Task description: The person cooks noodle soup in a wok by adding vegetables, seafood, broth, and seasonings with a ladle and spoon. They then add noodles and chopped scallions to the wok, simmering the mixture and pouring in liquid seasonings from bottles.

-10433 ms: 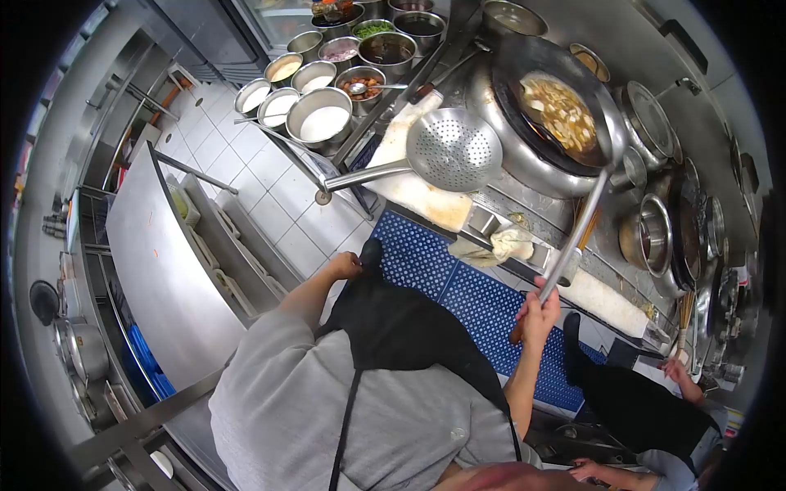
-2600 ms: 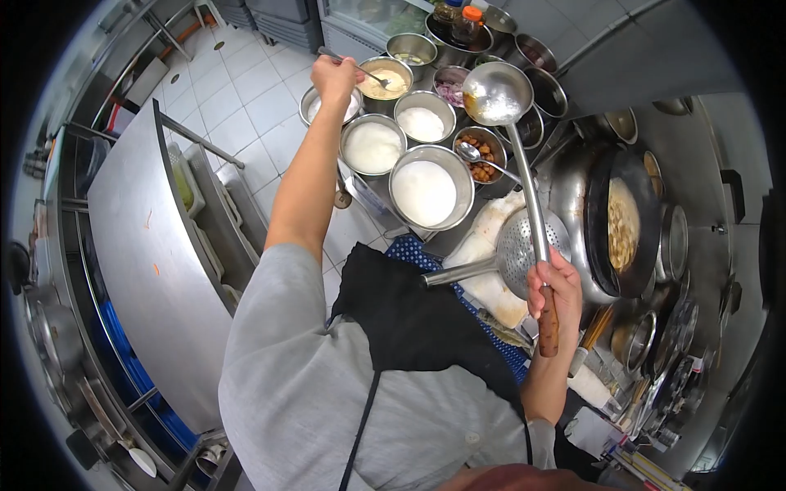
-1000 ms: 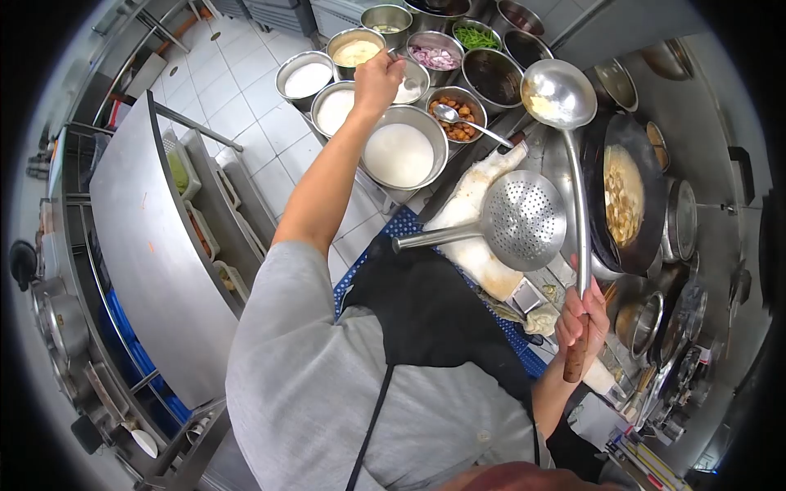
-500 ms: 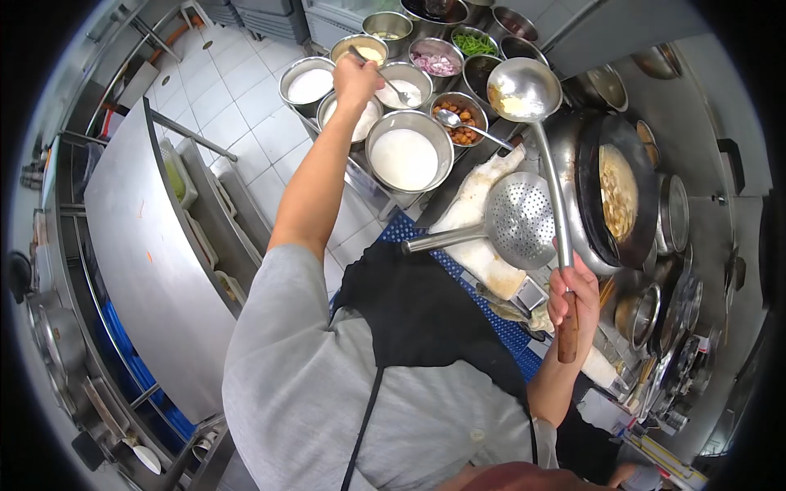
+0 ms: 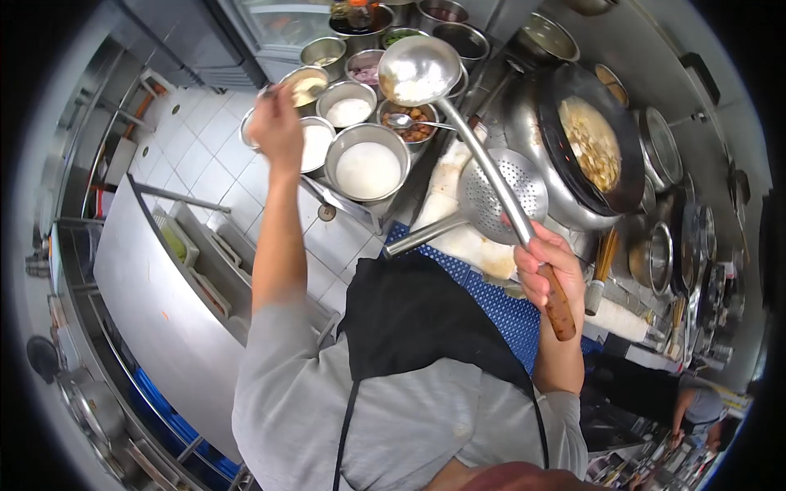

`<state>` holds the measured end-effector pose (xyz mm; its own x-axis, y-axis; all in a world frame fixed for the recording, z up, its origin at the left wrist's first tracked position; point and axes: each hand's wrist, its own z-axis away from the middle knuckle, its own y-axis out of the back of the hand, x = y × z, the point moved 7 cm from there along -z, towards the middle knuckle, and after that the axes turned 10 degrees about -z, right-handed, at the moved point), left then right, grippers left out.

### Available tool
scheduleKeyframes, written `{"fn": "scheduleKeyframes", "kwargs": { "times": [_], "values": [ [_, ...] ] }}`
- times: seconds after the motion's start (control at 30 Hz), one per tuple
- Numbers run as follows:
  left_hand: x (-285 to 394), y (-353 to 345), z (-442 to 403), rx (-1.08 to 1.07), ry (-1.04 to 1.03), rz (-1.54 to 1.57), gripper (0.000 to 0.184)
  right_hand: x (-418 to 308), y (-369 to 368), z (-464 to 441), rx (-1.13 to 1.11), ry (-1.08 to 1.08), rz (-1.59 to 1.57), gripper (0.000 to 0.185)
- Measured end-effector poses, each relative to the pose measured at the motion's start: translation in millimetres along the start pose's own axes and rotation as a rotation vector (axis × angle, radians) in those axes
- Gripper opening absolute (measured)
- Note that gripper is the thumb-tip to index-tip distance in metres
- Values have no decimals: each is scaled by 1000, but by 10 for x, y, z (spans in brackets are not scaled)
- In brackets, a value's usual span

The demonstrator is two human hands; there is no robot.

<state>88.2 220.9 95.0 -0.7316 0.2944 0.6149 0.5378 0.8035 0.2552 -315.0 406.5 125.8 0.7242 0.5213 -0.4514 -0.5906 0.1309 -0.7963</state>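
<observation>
My left hand [image 5: 277, 131] is closed round a small spoon, whose bowl end reaches over the bowl of pale yellow seasoning [image 5: 304, 87]. My right hand [image 5: 550, 266] grips a large ladle [image 5: 420, 69] near its wooden handle. The ladle's bowl hangs over the containers, with some pale stuff inside it. Below its shaft rests a perforated strainer [image 5: 503, 195] on a stained white cloth [image 5: 446, 192]. Bowls of white powder [image 5: 368, 170] stand between my hands. To the right, a black wok [image 5: 626, 131] holds sliced food in broth [image 5: 591, 146].
A steel counter [image 5: 155, 303] with trays beneath stands on the left. More bowls and pots [image 5: 657, 258] line the right side. Blue patterned matting [image 5: 503, 315] lies on the floor. Another person [image 5: 696, 405] is at the lower right.
The view has turned. My left hand has moved with the spoon from the white powder bowls to the pale yellow bowl's side. The ladle has swung left over the bowls, still in my right hand.
</observation>
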Motion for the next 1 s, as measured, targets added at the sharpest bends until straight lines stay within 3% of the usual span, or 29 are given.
{"fn": "scheduleKeyframes", "kwargs": {
  "times": [0.1, 0.17, 0.2, 0.27, 0.37, 0.47, 0.57, 0.63, 0.8, 0.87, 0.93, 1.0],
  "values": [
    [-302, 324, 355, 54, 257, 82, 13, -247, 187, 380, -16, 130, -140, 55],
    [-665, 364, 683, 94, 327, 113, 17, -523, 369, 647, 43, 299, -9, 52],
    [-754, 402, 794, 63, 306, -84, 20, -671, 471, 757, 84, 385, 96, 52],
    [-756, 410, 956, 69, 332, -207, 23, -1005, 482, 944, 400, 584, 453, 48],
    [-1090, 332, 1168, 148, 511, -150, 23, -1539, 894, 1044, 771, 674, 1296, 47],
    [-1075, 258, 1236, 197, 529, -172, 23, -1938, 1449, 1044, 739, 495, 1122, 41],
    [-1215, 194, 1256, 189, 516, -237, 26, -2181, 2011, 945, 669, 383, 1163, 33],
    [-1188, 220, 1243, 184, 510, -271, 29, -2250, 2129, 926, 801, 417, 1299, 30],
    [-1259, 447, 1613, 102, 882, 59, 37, -2487, 2354, 918, 945, 633, 1430, 23],
    [-1246, 612, 1909, 116, 1020, 190, 40, -2414, 2551, 801, 857, 577, 1215, 19],
    [-1099, 829, 2271, 224, 1082, 136, 26, -2453, 2641, 812, 738, 529, 963, 16],
    [-1461, 984, 2778, 148, 1087, 110, 13, -2515, 2558, 970, 588, 477, 669, 14]
  ]
}}
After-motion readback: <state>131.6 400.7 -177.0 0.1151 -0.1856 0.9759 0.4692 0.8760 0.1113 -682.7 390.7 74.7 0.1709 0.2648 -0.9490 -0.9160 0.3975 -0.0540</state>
